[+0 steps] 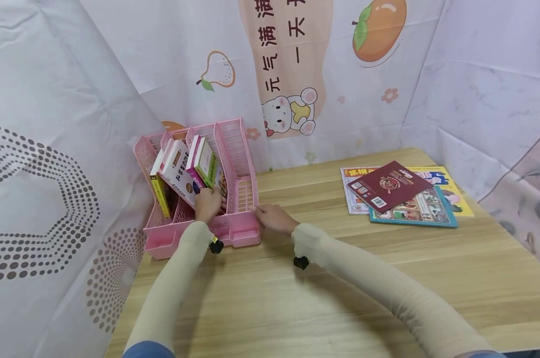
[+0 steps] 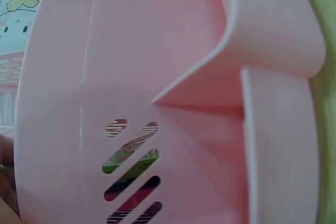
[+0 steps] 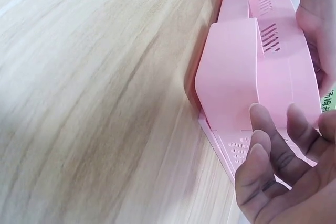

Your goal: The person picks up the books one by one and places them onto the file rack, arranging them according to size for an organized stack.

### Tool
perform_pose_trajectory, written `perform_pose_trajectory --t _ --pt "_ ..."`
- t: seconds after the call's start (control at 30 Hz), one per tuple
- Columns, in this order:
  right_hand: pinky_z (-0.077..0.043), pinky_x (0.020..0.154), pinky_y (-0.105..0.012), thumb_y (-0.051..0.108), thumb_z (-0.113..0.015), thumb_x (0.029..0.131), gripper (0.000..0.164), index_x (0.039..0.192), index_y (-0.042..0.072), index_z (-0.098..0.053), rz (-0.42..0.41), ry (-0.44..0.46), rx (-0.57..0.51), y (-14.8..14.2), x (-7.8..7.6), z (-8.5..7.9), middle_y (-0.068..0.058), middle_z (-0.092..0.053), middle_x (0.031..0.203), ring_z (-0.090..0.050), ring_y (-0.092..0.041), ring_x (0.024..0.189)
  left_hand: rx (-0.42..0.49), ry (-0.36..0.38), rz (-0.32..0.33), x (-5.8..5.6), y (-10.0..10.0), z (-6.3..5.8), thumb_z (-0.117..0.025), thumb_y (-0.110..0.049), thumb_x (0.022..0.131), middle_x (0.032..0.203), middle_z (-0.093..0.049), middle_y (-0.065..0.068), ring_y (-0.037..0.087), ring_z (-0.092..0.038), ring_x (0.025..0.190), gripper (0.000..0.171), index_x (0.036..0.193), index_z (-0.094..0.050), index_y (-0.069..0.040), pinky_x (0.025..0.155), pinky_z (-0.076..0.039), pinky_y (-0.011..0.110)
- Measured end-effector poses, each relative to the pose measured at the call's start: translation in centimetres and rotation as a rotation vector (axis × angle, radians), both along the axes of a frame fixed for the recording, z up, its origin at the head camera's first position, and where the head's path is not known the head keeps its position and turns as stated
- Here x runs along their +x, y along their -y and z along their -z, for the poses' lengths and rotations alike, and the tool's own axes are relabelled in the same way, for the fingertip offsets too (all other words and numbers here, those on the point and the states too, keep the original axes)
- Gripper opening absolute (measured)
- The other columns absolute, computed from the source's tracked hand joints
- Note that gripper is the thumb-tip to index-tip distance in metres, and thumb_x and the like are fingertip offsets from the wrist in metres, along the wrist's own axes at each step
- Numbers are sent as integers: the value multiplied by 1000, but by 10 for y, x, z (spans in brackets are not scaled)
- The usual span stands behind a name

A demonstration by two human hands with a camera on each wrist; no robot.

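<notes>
A pink book rack (image 1: 216, 226) with slatted dividers stands at the table's left. My left hand (image 1: 208, 204) reaches over its front wall and grips the near ends of a purple-edged book (image 1: 192, 158) and a green book (image 1: 207, 164); its fingertips are partly hidden. A thick white book (image 1: 178, 171) leans beside them, with a yellow book (image 1: 161, 196) farther left. At the rack's front right corner, my right hand (image 1: 276, 218) touches the pink wall with loosely bent, spread fingers (image 3: 273, 140). Slots in the front wall show book covers behind it in the left wrist view.
On the table's right lies a loose pile: a dark red book (image 1: 391, 185) on top, a teal-edged comic book (image 1: 424, 209), a yellow book (image 1: 460, 196) and another colourful one (image 1: 355, 191). A printed cloth (image 1: 341, 109) hangs behind the wooden table (image 1: 297, 298).
</notes>
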State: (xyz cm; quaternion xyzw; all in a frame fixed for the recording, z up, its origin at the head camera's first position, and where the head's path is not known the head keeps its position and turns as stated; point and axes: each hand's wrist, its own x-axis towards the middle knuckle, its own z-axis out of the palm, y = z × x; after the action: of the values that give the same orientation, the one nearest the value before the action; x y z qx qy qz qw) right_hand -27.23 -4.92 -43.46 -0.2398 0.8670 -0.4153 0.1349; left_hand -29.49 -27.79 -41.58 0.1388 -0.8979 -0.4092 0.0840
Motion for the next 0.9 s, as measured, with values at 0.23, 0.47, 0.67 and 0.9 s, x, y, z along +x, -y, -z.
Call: perform_pose_trajectory --t 0.23,0.47,0.67,0.9 --pt "-53 73 -35 43 -42 111 51 104 0 -67 -40 47 -53 -17 -7 -4 -19 -70 101 -65 -29 90 -109 -203 40 1 -10 -4 -47 -40 107 77 -66 10 29 -62 77 43 86 -68 -9 73 -46 42" --pt "-54 72 -37 40 -46 110 40 102 6 -66 -4 61 -92 -32 -12 -5 -19 -69 106 -65 -38 102 -95 -373 175 -1 -28 -3 -60 -29 103 101 -64 14 29 -61 93 28 104 -71 -4 84 -49 45" --pt "-53 73 -36 37 -48 110 36 101 6 -64 25 19 -100 -43 -18 1 -17 -69 102 -65 -40 100 -132 -386 312 0 -48 1 -62 -30 101 115 -64 15 30 -58 107 29 110 -72 -4 93 -47 48" --pt "-51 72 -35 39 -48 110 35 105 8 -63 43 18 -91 -56 -18 3 -20 -67 106 -63 -41 101 -210 -375 410 2 -68 3 -60 -33 101 134 -59 17 32 -45 126 34 117 -72 -6 106 -37 52"
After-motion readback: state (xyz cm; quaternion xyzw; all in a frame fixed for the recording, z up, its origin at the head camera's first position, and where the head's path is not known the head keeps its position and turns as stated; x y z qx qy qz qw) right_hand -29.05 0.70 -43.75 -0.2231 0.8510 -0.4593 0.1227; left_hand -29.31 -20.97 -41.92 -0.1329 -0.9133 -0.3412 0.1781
